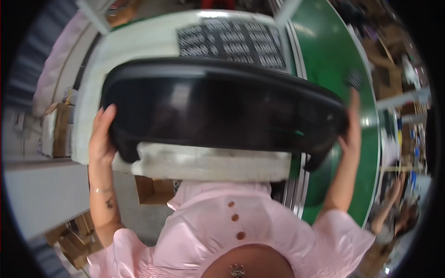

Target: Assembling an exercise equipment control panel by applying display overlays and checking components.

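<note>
The long, glossy black curved plastic shell (222, 109) is held over the white-topped table (143, 45), its ends grasped by the left hand (102, 136) and right hand (353, 132), presumably for balance; a small dark patterned patch (354, 78) is seen at an extended right fingertip.

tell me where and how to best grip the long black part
The long black part is probably best held at its two rounded ends, one hand from each side: it is wide, so gripping both should keep it steady. The left hand and right hand sit at those ends.
</note>
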A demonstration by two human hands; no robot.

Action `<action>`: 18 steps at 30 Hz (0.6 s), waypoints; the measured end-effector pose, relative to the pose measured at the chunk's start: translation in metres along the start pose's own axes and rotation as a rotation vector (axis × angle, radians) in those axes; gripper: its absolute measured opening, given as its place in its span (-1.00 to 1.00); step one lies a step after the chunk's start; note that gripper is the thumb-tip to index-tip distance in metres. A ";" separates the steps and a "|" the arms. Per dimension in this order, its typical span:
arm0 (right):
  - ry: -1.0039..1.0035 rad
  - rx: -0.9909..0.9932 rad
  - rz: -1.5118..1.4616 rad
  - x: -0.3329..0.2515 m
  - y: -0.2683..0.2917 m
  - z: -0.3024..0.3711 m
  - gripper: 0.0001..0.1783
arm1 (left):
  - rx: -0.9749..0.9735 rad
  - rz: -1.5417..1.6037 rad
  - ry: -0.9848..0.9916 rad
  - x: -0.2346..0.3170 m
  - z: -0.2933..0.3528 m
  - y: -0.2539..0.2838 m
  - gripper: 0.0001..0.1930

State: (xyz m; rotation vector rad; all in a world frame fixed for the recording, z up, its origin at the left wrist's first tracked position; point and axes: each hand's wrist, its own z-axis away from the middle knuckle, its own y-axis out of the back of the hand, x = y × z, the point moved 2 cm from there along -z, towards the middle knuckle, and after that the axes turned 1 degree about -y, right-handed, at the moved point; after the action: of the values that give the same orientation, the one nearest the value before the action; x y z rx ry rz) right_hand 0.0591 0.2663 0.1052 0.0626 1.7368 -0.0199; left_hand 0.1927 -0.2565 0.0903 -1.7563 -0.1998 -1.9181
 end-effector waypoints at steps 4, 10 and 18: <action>-0.286 -0.121 -0.226 0.016 -0.074 0.010 -0.08 | 0.110 -0.273 0.173 -0.002 0.019 0.056 -0.50; -0.119 -0.110 0.097 0.062 -0.089 0.008 -0.05 | -0.124 -1.625 -0.692 -0.057 0.030 -0.062 -0.13; 0.002 0.110 0.222 0.064 -0.056 0.001 -0.39 | -1.503 -0.567 -0.913 -0.120 0.127 -0.285 -0.33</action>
State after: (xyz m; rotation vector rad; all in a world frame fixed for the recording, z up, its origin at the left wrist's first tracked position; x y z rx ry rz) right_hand 0.0468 0.2124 0.0406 0.3361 1.7215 0.0484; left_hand 0.1732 0.0760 0.0614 -3.8278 0.7108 -1.3194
